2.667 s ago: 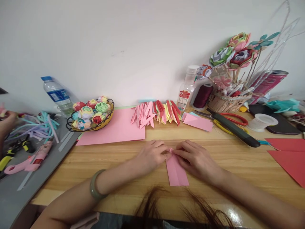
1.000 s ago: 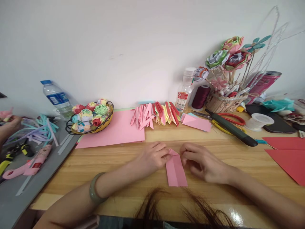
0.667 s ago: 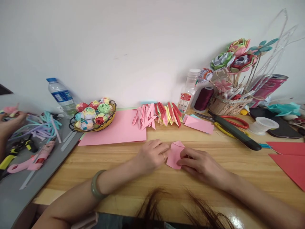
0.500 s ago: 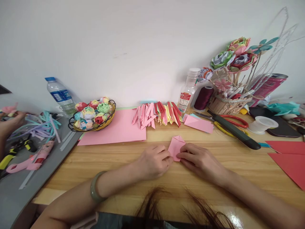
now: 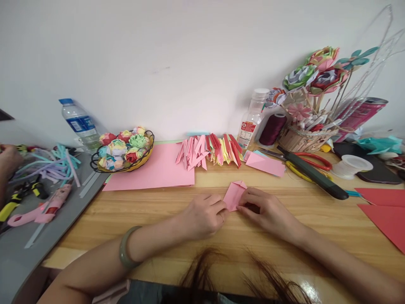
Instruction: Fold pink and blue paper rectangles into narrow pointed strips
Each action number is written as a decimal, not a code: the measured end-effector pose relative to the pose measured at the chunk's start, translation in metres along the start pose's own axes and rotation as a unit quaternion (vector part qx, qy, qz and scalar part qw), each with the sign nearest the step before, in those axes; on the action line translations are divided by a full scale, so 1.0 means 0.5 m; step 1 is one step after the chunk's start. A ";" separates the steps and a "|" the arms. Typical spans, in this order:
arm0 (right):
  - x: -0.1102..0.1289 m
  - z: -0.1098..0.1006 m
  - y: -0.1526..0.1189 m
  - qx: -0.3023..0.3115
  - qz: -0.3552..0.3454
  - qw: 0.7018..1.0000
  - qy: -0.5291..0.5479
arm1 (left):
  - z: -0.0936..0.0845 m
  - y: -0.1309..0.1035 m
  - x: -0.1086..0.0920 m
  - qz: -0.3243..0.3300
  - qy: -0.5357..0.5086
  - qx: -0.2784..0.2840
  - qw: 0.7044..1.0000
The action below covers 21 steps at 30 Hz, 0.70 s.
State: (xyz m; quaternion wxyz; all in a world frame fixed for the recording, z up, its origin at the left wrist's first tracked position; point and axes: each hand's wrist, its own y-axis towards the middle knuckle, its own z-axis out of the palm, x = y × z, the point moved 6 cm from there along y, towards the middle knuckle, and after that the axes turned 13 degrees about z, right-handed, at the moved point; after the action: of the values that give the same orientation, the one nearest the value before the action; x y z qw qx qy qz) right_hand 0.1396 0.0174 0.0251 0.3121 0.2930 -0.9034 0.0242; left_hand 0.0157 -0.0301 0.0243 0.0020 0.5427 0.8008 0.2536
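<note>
A small pink paper (image 5: 233,196) with folded corners at its top lies on the wooden table (image 5: 152,253), between my hands. My left hand (image 5: 204,216) grips its lower left edge with curled fingers. My right hand (image 5: 268,213) pinches its right edge between thumb and fingers. Behind it stands a row of folded paper strips (image 5: 209,151) in pink, red and yellow. To the right of that row lie loose pink paper slips (image 5: 265,164). Larger pink sheets (image 5: 152,177) lie at the left.
A basket of paper flowers (image 5: 151,147) and a water bottle (image 5: 79,122) stand left. Scissors (image 5: 313,160), a dark-handled tool (image 5: 316,175), a thread spool (image 5: 272,130) and red sheets (image 5: 384,223) lie right. Another person's hand (image 5: 9,158) is at far left, beyond a glue gun (image 5: 52,207).
My right thumb and fingers have shifted along the paper's right edge, and that edge now lifts a little. The other person's hand has moved left. The view has shifted slightly.
</note>
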 end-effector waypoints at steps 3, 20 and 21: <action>-0.001 0.001 0.002 -0.010 0.027 1.000 -0.008 | 0.004 -0.001 -0.003 0.010 0.000 0.009 1.000; -0.012 0.012 0.007 0.015 0.081 0.997 -0.004 | -0.002 0.008 0.006 -0.058 -0.071 0.032 0.995; -0.011 0.012 0.007 0.013 0.078 0.997 -0.005 | -0.001 0.007 0.006 -0.059 -0.073 0.037 0.995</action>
State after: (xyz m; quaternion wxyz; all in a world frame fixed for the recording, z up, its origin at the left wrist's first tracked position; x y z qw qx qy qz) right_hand 0.1378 0.0216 0.0179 0.3012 0.2260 -0.9245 0.0587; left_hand 0.0175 -0.0268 0.0270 0.0554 0.5116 0.8376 0.1832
